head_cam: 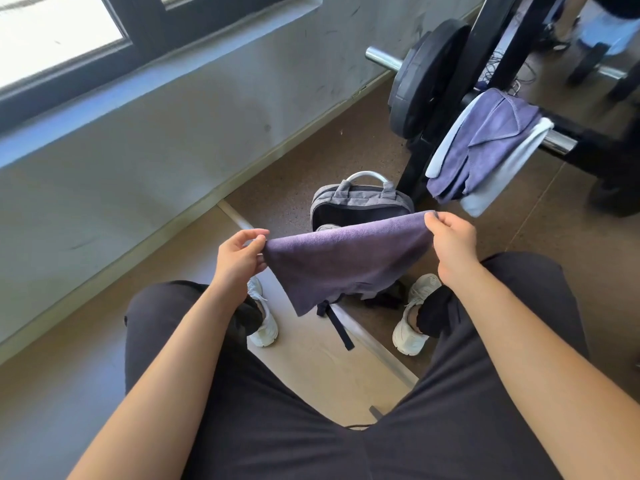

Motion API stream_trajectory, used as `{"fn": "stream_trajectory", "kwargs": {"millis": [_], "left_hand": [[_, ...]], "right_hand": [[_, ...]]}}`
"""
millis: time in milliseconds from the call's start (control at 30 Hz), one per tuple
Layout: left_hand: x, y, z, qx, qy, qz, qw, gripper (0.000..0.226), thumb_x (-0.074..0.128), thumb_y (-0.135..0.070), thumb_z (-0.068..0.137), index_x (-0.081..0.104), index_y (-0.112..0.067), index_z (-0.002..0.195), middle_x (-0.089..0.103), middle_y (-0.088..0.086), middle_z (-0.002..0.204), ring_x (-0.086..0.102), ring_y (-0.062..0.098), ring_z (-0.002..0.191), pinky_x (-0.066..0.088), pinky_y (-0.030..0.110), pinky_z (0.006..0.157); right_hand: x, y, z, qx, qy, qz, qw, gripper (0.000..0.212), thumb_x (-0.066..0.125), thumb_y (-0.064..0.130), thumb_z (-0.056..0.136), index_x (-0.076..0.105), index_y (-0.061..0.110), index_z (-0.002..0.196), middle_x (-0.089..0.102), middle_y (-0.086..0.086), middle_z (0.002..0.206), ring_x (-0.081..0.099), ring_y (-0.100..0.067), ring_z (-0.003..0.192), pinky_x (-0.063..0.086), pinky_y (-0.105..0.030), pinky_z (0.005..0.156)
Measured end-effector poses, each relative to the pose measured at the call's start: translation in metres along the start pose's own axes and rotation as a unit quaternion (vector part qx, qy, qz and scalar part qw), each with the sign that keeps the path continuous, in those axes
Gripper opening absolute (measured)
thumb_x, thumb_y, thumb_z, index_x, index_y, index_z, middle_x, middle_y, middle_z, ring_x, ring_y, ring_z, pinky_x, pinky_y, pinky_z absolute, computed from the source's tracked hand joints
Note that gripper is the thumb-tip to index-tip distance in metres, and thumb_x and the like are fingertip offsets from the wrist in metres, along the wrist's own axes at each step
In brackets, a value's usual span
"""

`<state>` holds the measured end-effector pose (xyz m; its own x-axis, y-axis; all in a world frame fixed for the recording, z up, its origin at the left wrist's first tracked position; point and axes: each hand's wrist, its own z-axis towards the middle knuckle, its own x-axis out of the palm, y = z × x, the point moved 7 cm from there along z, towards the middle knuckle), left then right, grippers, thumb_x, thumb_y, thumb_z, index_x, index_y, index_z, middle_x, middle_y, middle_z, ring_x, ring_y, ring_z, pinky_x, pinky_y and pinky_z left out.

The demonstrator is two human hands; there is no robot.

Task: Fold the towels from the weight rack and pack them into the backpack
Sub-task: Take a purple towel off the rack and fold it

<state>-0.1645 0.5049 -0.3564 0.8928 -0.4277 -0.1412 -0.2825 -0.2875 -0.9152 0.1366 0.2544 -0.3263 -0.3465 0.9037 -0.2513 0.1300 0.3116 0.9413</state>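
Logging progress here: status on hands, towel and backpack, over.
Left hand and right hand pinch purple towel corners, spread out. Backpack open below it. More towels on rack. Nothing blocking.

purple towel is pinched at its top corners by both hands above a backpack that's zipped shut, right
Not quite. The backpack is open, not zipped shut: the head view shows its dark inside. The rest holds: the left hand and the right hand pinch the purple towel at its top corners above it.

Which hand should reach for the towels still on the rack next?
Probably right: the right hand sits nearest the draped towels; the left hand is across the held purple towel, farther away.
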Motion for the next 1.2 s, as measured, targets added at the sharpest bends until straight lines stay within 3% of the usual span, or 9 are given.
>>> {"fn": "stream_trajectory", "kwargs": {"millis": [167, 267, 367, 467, 633, 733, 833, 967, 1200], "left_hand": [[0.003, -0.020, -0.011, 0.073, 0.046, 0.060, 0.995, 0.016, 0.063, -0.013, 0.101, 0.079, -0.017, 0.104, 0.072, 0.002, 0.088, 0.065, 0.010, 0.073, 0.055, 0.020, 0.065], [0.000, -0.025, -0.015, 0.102, 0.087, 0.115, 0.984, 0.022, 0.079, -0.007, 0.087, 0.080, -0.018, 0.106, 0.078, 0.007, 0.089, 0.068, 0.015, 0.079, 0.058, 0.027, 0.079], [-0.006, -0.026, -0.015, 0.145, 0.077, 0.236, 0.958, 0.036, 0.086, -0.004, 0.074, 0.082, -0.023, 0.105, 0.080, 0.007, 0.085, 0.076, 0.021, 0.084, 0.058, 0.033, 0.089], [-0.014, -0.038, -0.020, 0.215, 0.008, 0.353, 0.911, 0.031, 0.085, -0.010, 0.075, 0.083, -0.025, 0.102, 0.081, 0.001, 0.083, 0.076, 0.017, 0.085, 0.054, 0.027, 0.086], [-0.014, -0.049, -0.024, 0.274, -0.038, 0.437, 0.856, 0.012, 0.077, -0.022, 0.087, 0.083, -0.026, 0.097, 0.076, 0.000, 0.085, 0.069, 0.025, 0.087, 0.051, 0.035, 0.076], [-0.018, -0.047, -0.021, 0.262, -0.011, 0.321, 0.910, 0.005, 0.075, -0.019, 0.089, 0.079, -0.019, 0.092, 0.066, -0.003, 0.099, 0.062, 0.013, 0.095, 0.050, 0.034, 0.083], [-0.013, -0.044, -0.024, 0.179, 0.059, 0.114, 0.975, 0.012, 0.064, -0.008, 0.098, 0.068, -0.009, 0.087, 0.065, -0.002, 0.079, 0.062, 0.007, 0.073, 0.053, 0.027, 0.074], [-0.005, -0.044, -0.032, 0.159, 0.037, 0.066, 0.984, 0.026, 0.070, -0.013, 0.097, 0.059, -0.012, 0.073, 0.060, -0.009, 0.057, 0.056, 0.007, 0.054, 0.054, 0.026, 0.054], [0.009, -0.037, -0.035, 0.131, 0.032, 0.078, 0.988, 0.033, 0.073, -0.021, 0.095, 0.051, -0.014, 0.071, 0.062, 0.008, 0.068, 0.062, 0.012, 0.058, 0.056, 0.028, 0.050]], "right_hand": [[-0.012, 0.008, 0.003, -0.043, -0.031, -0.075, 0.996, 0.020, 0.064, 0.013, 0.093, 0.066, 0.010, 0.112, 0.064, -0.003, 0.089, 0.061, -0.016, 0.084, 0.044, -0.025, 0.073], [-0.003, 0.012, 0.005, -0.056, 0.067, -0.074, 0.993, 0.033, 0.064, 0.005, 0.091, 0.066, 0.015, 0.122, 0.066, -0.003, 0.095, 0.062, -0.011, 0.088, 0.046, -0.019, 0.076], [0.004, 0.016, 0.001, -0.121, 0.154, -0.174, 0.965, 0.047, 0.070, -0.001, 0.084, 0.066, 0.016, 0.128, 0.068, -0.001, 0.114, 0.063, -0.015, 0.104, 0.050, -0.022, 0.087], [0.002, 0.023, -0.004, -0.195, 0.148, -0.295, 0.924, 0.038, 0.073, 0.006, 0.083, 0.072, 0.018, 0.120, 0.070, -0.005, 0.116, 0.064, -0.021, 0.102, 0.053, -0.036, 0.092], [0.004, 0.027, -0.008, -0.216, 0.134, -0.371, 0.893, 0.012, 0.071, 0.018, 0.090, 0.078, 0.012, 0.097, 0.063, -0.007, 0.090, 0.053, -0.020, 0.082, 0.037, -0.029, 0.075], [0.001, 0.015, 0.001, -0.149, 0.154, -0.301, 0.929, 0.012, 0.072, 0.019, 0.090, 0.072, 0.008, 0.087, 0.059, -0.006, 0.086, 0.053, -0.019, 0.078, 0.038, -0.032, 0.073], [0.001, 0.008, 0.005, -0.035, 0.188, -0.101, 0.976, 0.017, 0.070, 0.019, 0.089, 0.065, 0.007, 0.078, 0.055, -0.010, 0.075, 0.048, -0.019, 0.070, 0.036, -0.033, 0.066], [-0.002, 0.010, 0.007, -0.043, 0.125, -0.066, 0.989, 0.012, 0.068, 0.017, 0.092, 0.068, 0.008, 0.084, 0.060, -0.010, 0.072, 0.057, -0.016, 0.052, 0.046, -0.033, 0.059], [0.011, 0.010, -0.009, -0.083, 0.100, -0.086, 0.988, 0.021, 0.068, 0.020, 0.094, 0.061, 0.006, 0.080, 0.061, -0.007, 0.064, 0.061, -0.009, 0.042, 0.051, -0.024, 0.050]]}}
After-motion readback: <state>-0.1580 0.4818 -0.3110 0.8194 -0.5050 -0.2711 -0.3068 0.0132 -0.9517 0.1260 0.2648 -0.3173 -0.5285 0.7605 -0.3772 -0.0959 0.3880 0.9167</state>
